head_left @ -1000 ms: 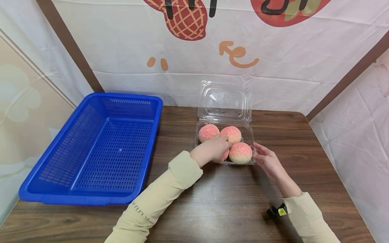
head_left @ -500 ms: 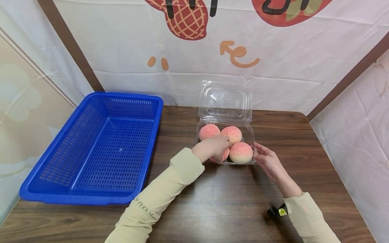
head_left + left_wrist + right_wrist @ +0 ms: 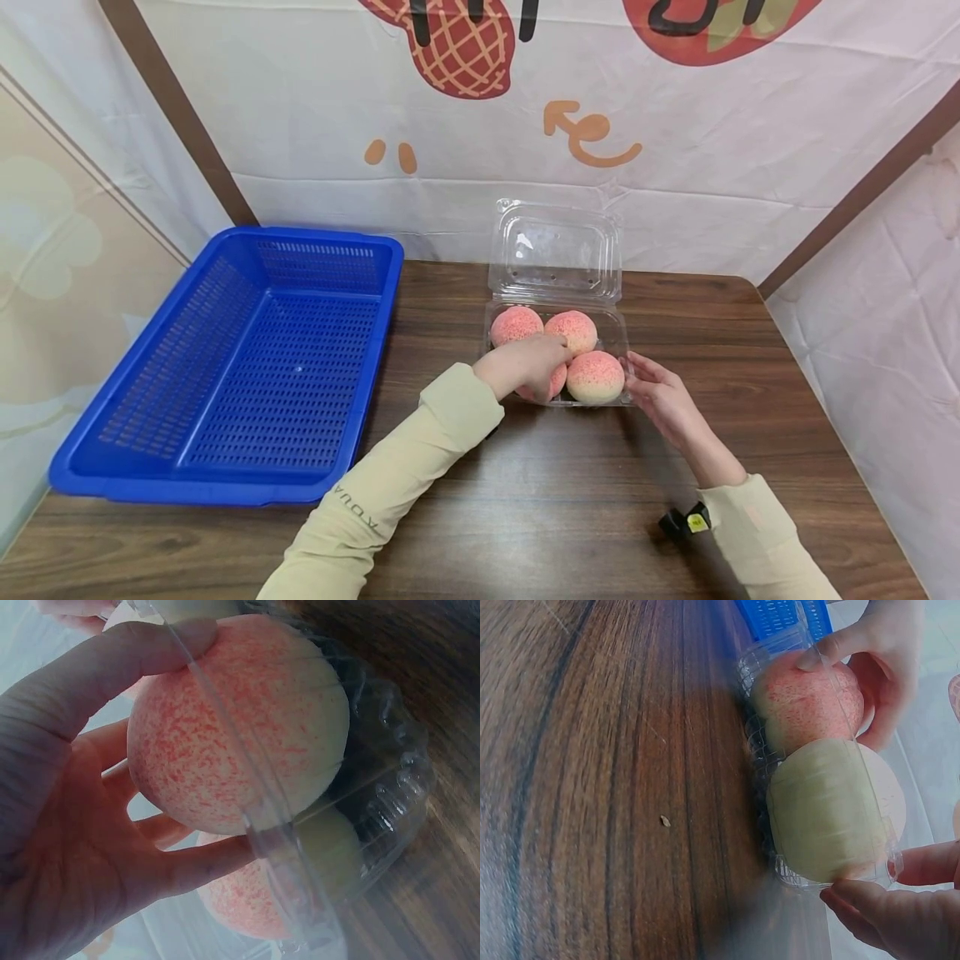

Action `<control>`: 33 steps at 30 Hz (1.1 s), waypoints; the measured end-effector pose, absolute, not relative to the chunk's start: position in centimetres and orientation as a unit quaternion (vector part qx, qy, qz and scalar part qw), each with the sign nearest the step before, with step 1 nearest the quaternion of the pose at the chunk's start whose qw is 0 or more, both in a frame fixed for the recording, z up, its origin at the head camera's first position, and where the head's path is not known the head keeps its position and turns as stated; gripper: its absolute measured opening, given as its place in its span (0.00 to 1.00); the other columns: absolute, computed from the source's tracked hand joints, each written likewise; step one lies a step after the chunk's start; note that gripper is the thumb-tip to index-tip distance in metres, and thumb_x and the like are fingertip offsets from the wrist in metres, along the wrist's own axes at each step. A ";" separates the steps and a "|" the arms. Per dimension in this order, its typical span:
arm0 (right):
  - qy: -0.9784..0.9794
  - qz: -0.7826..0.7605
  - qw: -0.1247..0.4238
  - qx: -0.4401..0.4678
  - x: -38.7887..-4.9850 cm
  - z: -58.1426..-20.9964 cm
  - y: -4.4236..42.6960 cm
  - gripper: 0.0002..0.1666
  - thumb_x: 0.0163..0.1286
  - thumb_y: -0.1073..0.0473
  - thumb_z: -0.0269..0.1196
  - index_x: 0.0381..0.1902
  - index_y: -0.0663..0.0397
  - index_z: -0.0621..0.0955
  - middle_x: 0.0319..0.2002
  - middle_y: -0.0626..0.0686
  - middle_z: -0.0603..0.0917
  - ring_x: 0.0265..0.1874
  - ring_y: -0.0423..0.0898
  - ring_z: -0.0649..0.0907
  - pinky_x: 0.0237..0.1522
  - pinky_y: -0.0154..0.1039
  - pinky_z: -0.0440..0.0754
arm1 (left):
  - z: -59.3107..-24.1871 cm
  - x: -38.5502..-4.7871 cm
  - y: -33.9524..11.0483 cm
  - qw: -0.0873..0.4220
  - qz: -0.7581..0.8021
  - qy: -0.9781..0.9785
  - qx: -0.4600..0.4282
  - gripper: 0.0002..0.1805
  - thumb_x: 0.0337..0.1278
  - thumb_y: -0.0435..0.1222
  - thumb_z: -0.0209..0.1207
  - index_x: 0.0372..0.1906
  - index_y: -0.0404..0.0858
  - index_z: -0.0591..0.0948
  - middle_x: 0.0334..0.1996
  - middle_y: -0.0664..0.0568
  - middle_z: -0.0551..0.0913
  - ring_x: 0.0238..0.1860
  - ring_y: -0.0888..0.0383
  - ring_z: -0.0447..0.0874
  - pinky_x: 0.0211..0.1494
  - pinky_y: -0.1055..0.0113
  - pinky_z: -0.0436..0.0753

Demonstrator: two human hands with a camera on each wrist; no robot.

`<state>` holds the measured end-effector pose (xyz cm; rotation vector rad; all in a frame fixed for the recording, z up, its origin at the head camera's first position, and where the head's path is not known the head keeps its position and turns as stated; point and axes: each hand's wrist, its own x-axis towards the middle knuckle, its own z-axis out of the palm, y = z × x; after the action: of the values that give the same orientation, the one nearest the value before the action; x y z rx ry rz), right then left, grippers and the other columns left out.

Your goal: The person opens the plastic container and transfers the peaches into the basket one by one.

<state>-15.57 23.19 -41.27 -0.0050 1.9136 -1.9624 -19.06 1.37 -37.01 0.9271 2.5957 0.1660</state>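
Note:
Pink-and-cream peaches fill a clear plastic clamshell box [image 3: 626,333], its lid [image 3: 558,250] raised at the back. My left hand [image 3: 525,362] reaches into the box from the left. It holds the near-left peach [image 3: 240,727], thumb on one side and fingers curled round the other; the peach sits inside the box wall. Beside it lie the near-right peach [image 3: 595,377], the far-left peach [image 3: 516,325] and the far-right peach [image 3: 572,332]. My right hand [image 3: 667,404] pinches the box's right edge between thumb and fingers, as the right wrist view [image 3: 900,915] shows.
A blue perforated plastic basket [image 3: 367,375] stands on the left of the wooden table [image 3: 570,517]. A printed cloth [image 3: 315,100] hangs behind the table, and more cloth [image 3: 892,317] lines the right side. A small crumb [image 3: 665,821] lies on the tabletop.
My left hand has shifted very slightly on the near-left peach, showing more of it. The right hand stays at the box's edge, and the box and basket have not visibly moved.

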 end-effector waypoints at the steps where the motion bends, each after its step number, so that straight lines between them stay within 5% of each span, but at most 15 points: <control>1: 0.684 -0.702 0.199 -0.001 -15.6 -41.3 23.2 0.33 0.68 0.74 0.39 0.68 0.72 0.43 0.68 0.68 0.48 0.68 0.55 0.50 0.56 0.27 0.66 | -37.0 -19.1 1.3 0.187 0.059 0.923 0.332 0.18 0.34 0.32 0.64 0.38 0.43 0.77 0.43 0.56 0.70 0.40 0.59 0.68 0.37 0.73 0.71; 18: 0.683 -0.702 0.202 0.000 -15.6 -41.4 23.2 0.33 0.67 0.73 0.40 0.68 0.72 0.44 0.68 0.67 0.50 0.67 0.52 0.52 0.51 0.22 0.69 | -36.6 -19.2 1.0 0.186 0.062 0.916 0.351 0.20 0.31 0.35 0.64 0.39 0.43 0.77 0.42 0.55 0.71 0.38 0.56 0.67 0.39 0.71 0.70; 26: 0.684 -0.701 0.201 0.002 -15.5 -41.5 23.2 0.33 0.67 0.73 0.40 0.68 0.72 0.45 0.68 0.67 0.50 0.60 0.38 0.64 0.50 0.22 0.69 | -36.1 -18.9 0.9 0.184 0.049 0.918 0.347 0.26 0.31 0.36 0.64 0.46 0.45 0.76 0.43 0.56 0.70 0.39 0.55 0.68 0.40 0.69 0.69; 33: 0.685 -0.700 0.202 0.003 -15.5 -41.3 23.2 0.33 0.67 0.73 0.40 0.68 0.72 0.45 0.67 0.68 0.50 0.57 0.34 0.66 0.49 0.22 0.69 | -35.8 -18.5 1.1 0.188 0.039 0.923 0.334 0.32 0.32 0.36 0.65 0.53 0.45 0.73 0.47 0.52 0.69 0.45 0.54 0.67 0.42 0.68 0.71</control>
<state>-15.46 23.20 -41.34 0.0094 1.9120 -1.9563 -18.54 1.07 -35.80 0.9404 2.5964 0.1087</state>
